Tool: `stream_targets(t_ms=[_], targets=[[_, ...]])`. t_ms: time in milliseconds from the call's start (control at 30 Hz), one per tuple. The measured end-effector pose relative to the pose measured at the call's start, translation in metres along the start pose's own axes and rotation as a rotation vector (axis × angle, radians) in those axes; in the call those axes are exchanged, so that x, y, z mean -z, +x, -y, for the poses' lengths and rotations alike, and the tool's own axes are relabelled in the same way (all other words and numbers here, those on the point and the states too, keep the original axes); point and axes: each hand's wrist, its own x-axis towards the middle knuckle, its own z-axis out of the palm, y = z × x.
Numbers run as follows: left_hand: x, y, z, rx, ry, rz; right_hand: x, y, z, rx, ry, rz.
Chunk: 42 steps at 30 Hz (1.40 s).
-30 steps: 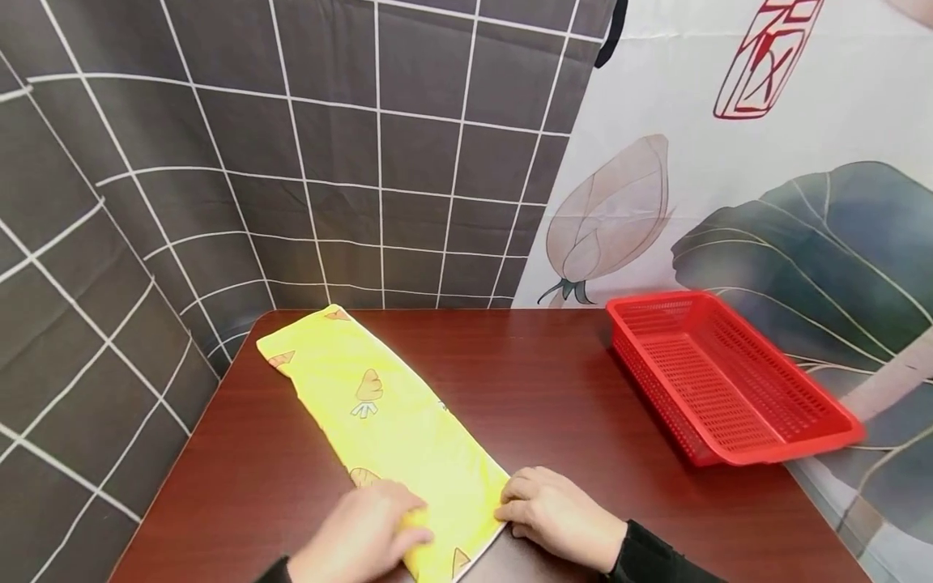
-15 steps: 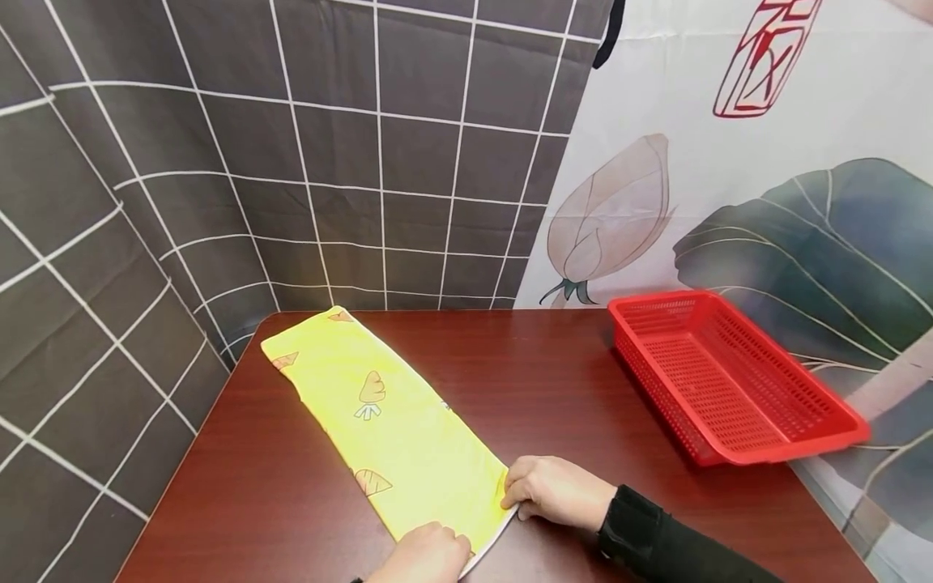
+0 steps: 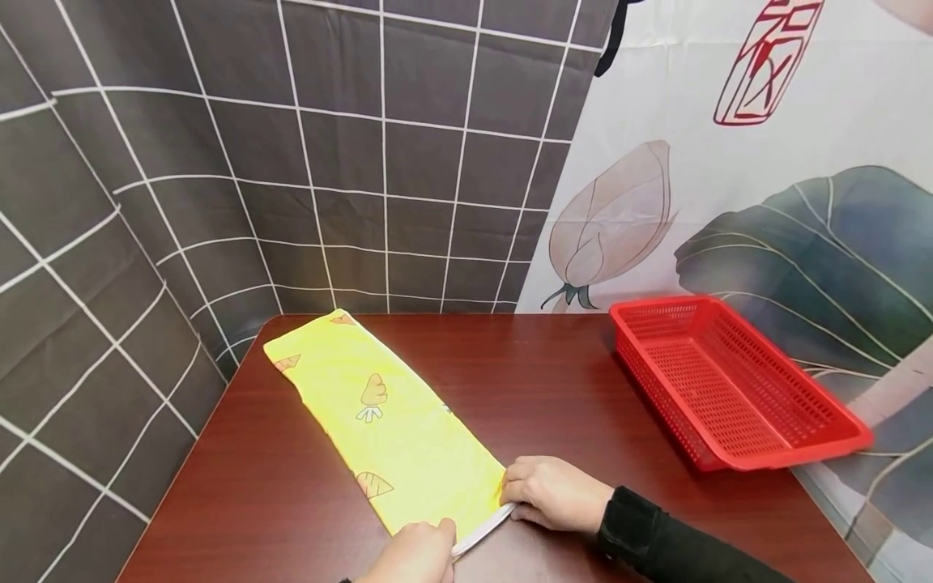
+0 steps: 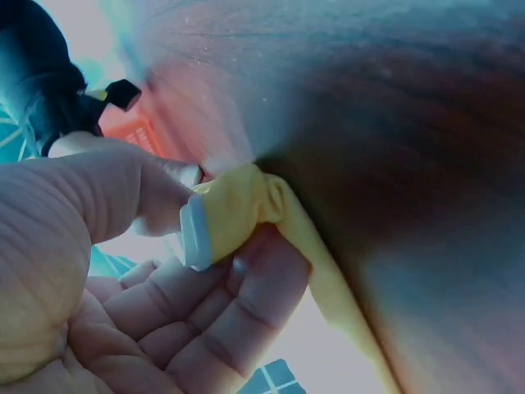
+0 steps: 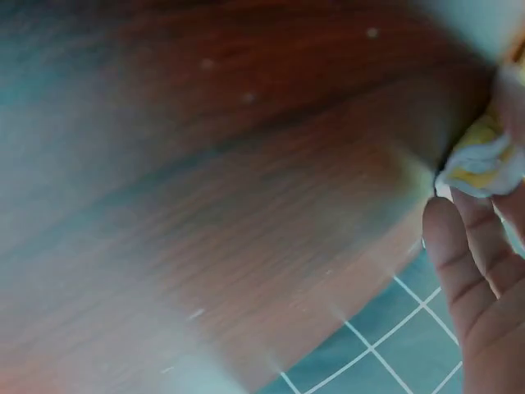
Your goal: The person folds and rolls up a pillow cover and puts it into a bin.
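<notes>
A yellow cloth (image 3: 382, 421) printed with small orange carrots lies folded into a long strip on the dark red-brown wooden surface (image 3: 554, 389), running from the upper left of the surface, near the back edge, down toward the lower middle of the frame. Its near end has a white edge.

The left hand (image 3: 411, 555), at the bottom edge of the head view, pinches the near left corner of the cloth; the left wrist view shows the thumb (image 4: 107, 193) pressing the bunched yellow fabric with its white edge against the curled fingers (image 4: 238, 304). The right hand (image 3: 554, 492), with a black sleeve (image 3: 670, 546) behind it, holds the near right corner, its fingers curled down on the fabric; the right wrist view shows only a bit of yellow and white cloth (image 5: 484, 168) at the fingertips at the right edge, blurred. The two hands sit close together at the cloth's near end.

A red perforated plastic basket (image 3: 736, 389) stands on the right part of the surface, well apart from the cloth and hands.

Behind the surface hangs a grey curtain with a white grid (image 3: 291, 162) on the left, and on the right a white curtain (image 3: 670, 89) with a lotus bud, large dark green leaves and a red seal-style mark (image 3: 768, 61) at the upper right; its characters cannot be read.
</notes>
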Motion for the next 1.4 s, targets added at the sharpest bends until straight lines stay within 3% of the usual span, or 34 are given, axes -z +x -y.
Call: stream_targets(t_ms=[167,333,533,633,700,867,1033,1233,1300,1400], targets=[[0.013,-0.008,0.001,0.031,-0.059,-0.017,-0.003,0.0,-0.007,-0.05,0.023,0.015],[0.021,-0.012,0.0,0.117,-0.085,0.003,0.004,0.009,-0.016,-0.203,0.175,0.172],[-0.001,-0.007,0.016,0.217,-0.065,0.028,0.011,0.031,-0.019,-0.38,0.293,0.335],[-0.014,-0.004,0.027,0.248,-0.06,0.035,0.011,0.039,-0.019,-0.421,0.35,0.342],[-0.02,-0.002,0.033,0.264,-0.063,0.035,0.001,0.039,-0.024,-0.395,0.349,0.314],[-0.025,-0.001,0.039,0.246,-0.046,0.011,-0.002,0.046,-0.022,-0.411,0.335,0.272],[-0.018,-0.004,0.034,0.216,0.022,-0.026,0.007,0.054,-0.017,-0.554,0.303,0.281],[-0.002,-0.013,0.019,0.28,0.067,-0.012,0.01,0.056,-0.017,-0.598,0.261,0.251],[0.004,-0.016,0.012,0.27,0.131,-0.048,0.009,0.056,-0.017,-0.596,0.243,0.245],[0.014,-0.023,0.0,0.184,0.268,-0.144,0.006,0.058,-0.017,-0.595,0.204,0.247]])
